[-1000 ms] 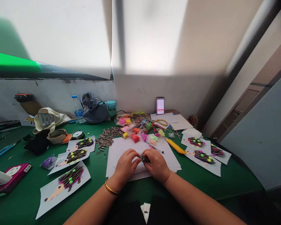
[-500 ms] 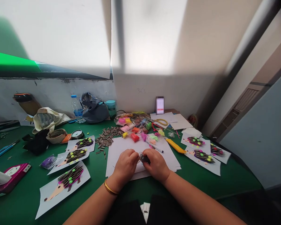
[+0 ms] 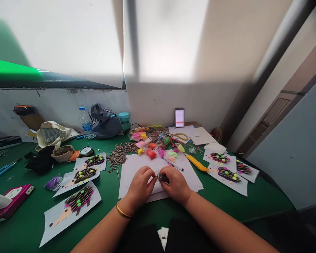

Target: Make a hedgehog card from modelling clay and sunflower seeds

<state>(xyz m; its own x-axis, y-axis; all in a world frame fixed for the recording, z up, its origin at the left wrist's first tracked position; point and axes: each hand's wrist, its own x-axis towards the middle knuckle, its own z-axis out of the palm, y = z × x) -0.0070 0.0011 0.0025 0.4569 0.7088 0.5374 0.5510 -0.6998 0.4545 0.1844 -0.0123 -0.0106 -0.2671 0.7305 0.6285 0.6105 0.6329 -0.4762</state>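
Note:
My left hand [image 3: 141, 182], with a gold bangle at the wrist, pinches the edge of a small dark packet [image 3: 163, 177] over the white paper sheets [image 3: 131, 165]. Wrapped round the same packet is my right hand [image 3: 176, 184], which hides most of it. Some clear wrapping seems to show between the fingertips. Just beyond the hands lie a marker pen [image 3: 175, 165] and colourful clay packets [image 3: 151, 153]. Striped sunflower seeds [image 3: 118, 154] are heaped left of the paper.
Hedgehog pictures with seed spines lie at left [image 3: 73, 211] and right [image 3: 228, 179]. A yellow cutter [image 3: 197, 163] rests right of the paper. Farther back are a phone [image 3: 179, 117], a bottle [image 3: 85, 123], a grey-blue bag [image 3: 107, 124] and yellow-handled scissors [image 3: 181, 136].
The fingers of my left hand have shifted slightly, with a wider gap showing between thumb and forefinger. My right hand stays round the packet.

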